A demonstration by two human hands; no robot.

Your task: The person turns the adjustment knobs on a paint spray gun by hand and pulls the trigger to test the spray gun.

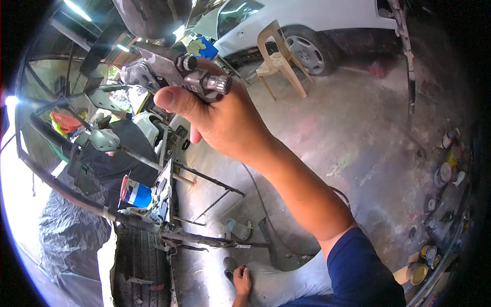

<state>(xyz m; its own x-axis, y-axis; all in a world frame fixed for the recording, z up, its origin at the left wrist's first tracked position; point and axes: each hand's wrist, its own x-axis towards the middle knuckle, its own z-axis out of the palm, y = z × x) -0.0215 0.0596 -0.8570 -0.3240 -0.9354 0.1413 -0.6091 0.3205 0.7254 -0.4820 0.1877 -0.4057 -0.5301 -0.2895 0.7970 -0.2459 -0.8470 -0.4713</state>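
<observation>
My right hand [232, 117] is raised and wrapped round a spray gun [171, 69] with metal adjusting knobs. The thumb lies along its near side, and the other fingers are mostly hidden behind it. A grey rounded cup [148, 18] sits above the gun at the top edge. To the left stands a tubular metal frame [69, 190] carrying a grey metal bracket [105, 139]. My left hand [241, 280] is low, beside my light grey trouser leg [284, 281]. Its fingers are curled in, and whatever they hold, if anything, is too small to make out.
A beige plastic chair [279, 64] stands by a white car [337, 18]. Several paint cans [419, 273] line the right side. A hose [263, 204] runs over the concrete floor. A blue and white can [137, 194] and a black metal stand [209, 179] are at the left.
</observation>
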